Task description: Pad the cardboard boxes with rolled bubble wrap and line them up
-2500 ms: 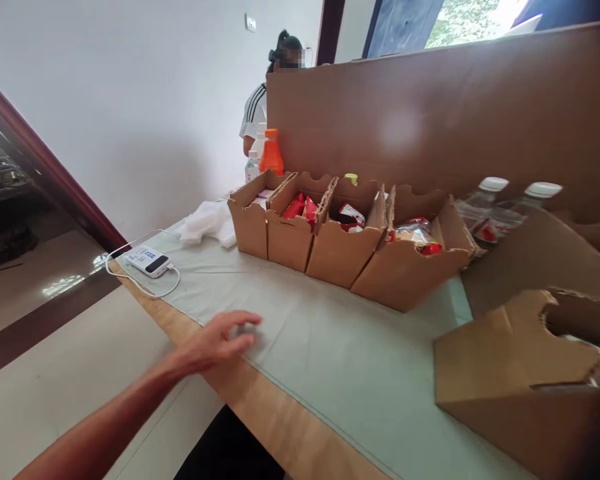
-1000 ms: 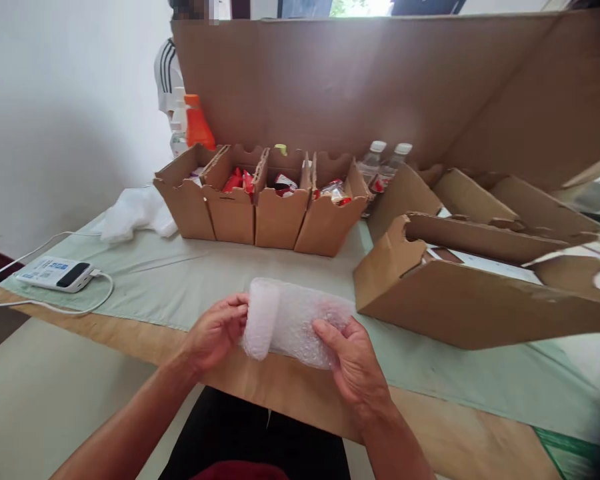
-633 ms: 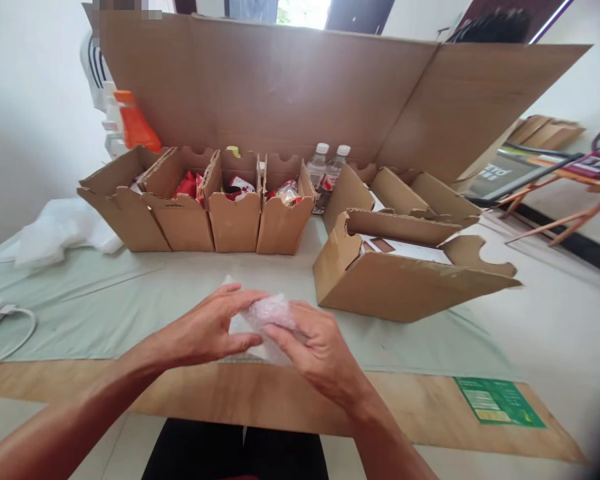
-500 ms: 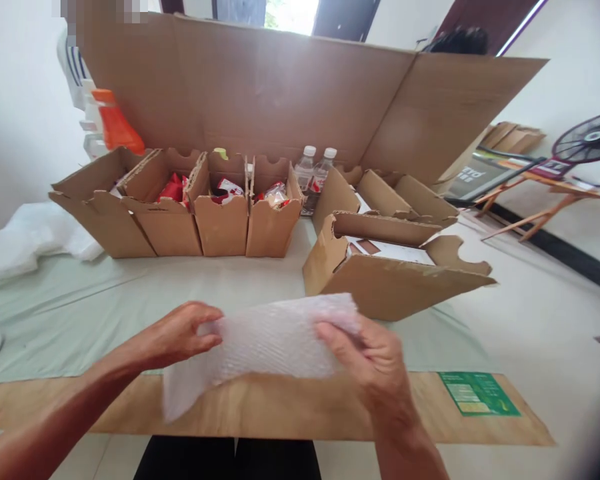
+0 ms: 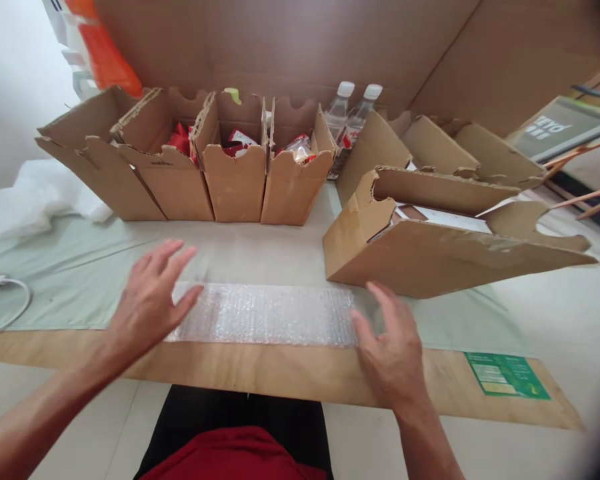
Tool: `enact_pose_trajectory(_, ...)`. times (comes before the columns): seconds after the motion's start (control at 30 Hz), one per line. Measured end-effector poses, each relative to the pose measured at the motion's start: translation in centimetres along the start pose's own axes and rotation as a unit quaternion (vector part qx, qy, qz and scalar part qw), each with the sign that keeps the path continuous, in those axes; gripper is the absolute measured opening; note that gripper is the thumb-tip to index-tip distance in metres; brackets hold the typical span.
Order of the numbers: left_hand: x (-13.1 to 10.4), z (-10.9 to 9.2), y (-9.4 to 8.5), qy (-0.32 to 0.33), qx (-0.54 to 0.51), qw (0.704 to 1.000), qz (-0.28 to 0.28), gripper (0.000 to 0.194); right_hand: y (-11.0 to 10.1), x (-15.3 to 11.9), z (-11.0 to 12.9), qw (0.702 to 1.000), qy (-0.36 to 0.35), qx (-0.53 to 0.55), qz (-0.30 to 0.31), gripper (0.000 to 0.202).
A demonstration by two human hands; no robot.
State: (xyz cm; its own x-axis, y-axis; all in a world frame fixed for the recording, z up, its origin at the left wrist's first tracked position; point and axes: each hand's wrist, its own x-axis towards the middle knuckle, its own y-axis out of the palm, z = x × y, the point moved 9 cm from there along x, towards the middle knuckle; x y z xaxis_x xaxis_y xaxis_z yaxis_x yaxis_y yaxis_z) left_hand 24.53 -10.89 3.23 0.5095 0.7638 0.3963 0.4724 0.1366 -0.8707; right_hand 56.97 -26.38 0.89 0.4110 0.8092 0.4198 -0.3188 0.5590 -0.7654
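Note:
A strip of bubble wrap [image 5: 275, 313] lies flat along the front of the table, partly over the bare wooden edge. At its left end my left hand [image 5: 153, 290] hovers, fingers spread and holding nothing. My right hand [image 5: 390, 340] is by the right end, thumb and fingers apart, also with nothing in it; whether it touches the strip I cannot tell. Just beyond my right hand stands a cardboard box [image 5: 445, 247] with white and brown flat items inside.
Several open cardboard bins [image 5: 237, 187] line the back, some holding red packets. Two clear bottles [image 5: 353, 120] stand between the bin groups. More bubble wrap [image 5: 50, 197] is heaped at left, near a white cable [image 5: 23, 313]. A green card [image 5: 507, 375] lies at the right front.
The bubble wrap has gone from being held up between both hands to lying flat on the table. Both hands have let go and opened. My view has tilted down.

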Motion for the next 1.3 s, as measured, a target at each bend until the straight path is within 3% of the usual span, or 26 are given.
enact_pose_trajectory(0.07,-1.5,-4.6,1.3,0.094,-0.013,0.996,0.003,0.056,2.3,-0.3,4.8,0.993,-0.096,-0.008,0.064,0.04)
enact_pose_trajectory(0.13,-3.1,-7.7,3.6,0.153,-0.029,0.987,0.048,0.062,6.1,-1.1,9.8,0.969,-0.183,-0.002,0.168,0.041)
enact_pose_trajectory(0.17,-3.8,-8.1,4.7,0.159,-0.028,0.984,0.072,0.065,8.0,-1.6,11.7,0.953,-0.211,0.001,0.22,0.043)
enact_pose_trajectory(0.23,-4.8,-6.6,6.5,0.135,-0.003,0.985,0.107,0.066,10.7,-2.5,13.8,0.926,-0.249,0.004,0.284,0.045)
enact_pose_trajectory(0.33,-6.2,-1.5,6.8,0.082,0.058,0.986,0.131,0.058,11.2,-3.2,12.0,0.924,-0.244,-0.016,0.294,0.05)
enact_pose_trajectory(0.43,-7.6,2.8,5.3,0.062,0.083,0.986,0.128,0.057,8.5,-3.8,6.3,0.944,-0.2,-0.052,0.256,0.05)
enact_pose_trajectory(0.53,-8.0,4.0,3.8,0.056,0.076,0.988,0.122,0.058,4.5,-4.2,1.0,0.965,-0.159,-0.099,0.185,0.047)
enact_pose_trajectory(0.6,-7.2,3.0,2.7,0.049,0.07,0.992,0.089,0.059,2.1,-4.0,-0.2,0.977,-0.129,-0.122,0.121,0.043)
enact_pose_trajectory(0.7,-5.1,-1.0,2.2,0.072,0.033,0.996,0.049,0.057,1.6,-3.4,3.1,0.983,-0.131,-0.099,0.078,0.036)
enact_pose_trajectory(0.8,-4.0,-5.4,4.8,0.139,-0.044,0.982,0.122,0.05,5.5,-3.1,9.5,0.964,-0.196,-0.033,0.177,0.039)
enact_pose_trajectory(0.87,-4.1,-6.4,6.8,0.161,-0.076,0.966,0.187,0.047,8.1,-3.5,11.8,0.938,-0.237,-0.016,0.251,0.043)
enact_pose_trajectory(0.9,-4.4,-6.1,7.3,0.16,-0.083,0.962,0.206,0.048,8.7,-3.8,11.6,0.931,-0.245,-0.019,0.269,0.044)
enact_pose_trajectory(1.0,-5.3,-3.7,7.3,0.137,-0.105,0.958,0.229,0.051,7.3,-4.3,6.7,0.947,-0.207,-0.051,0.239,0.042)
enact_pose_trajectory(1.07,-5.8,-2.1,6.2,0.121,-0.135,0.958,0.223,0.048,4.2,-4.4,1.6,0.971,-0.151,-0.072,0.171,0.042)
enact_pose_trajectory(1.13,-5.7,-0.5,4.7,0.083,-0.156,0.968,0.181,0.042,0.7,-4.4,-2.5,0.986,-0.108,-0.074,0.099,0.04)
enact_pose_trajectory(1.2,-5.0,1.4,3.2,0.02,-0.144,0.983,0.108,0.037,-1.5,-4.1,-4.5,0.992,-0.085,-0.069,0.056,0.04)
enact_pose_trajectory(1.3,-4.0,3.9,2.5,-0.069,-0.075,0.994,0.05,0.041,-1.2,-2.8,-4.7,0.993,-0.062,-0.08,0.053,0.043)
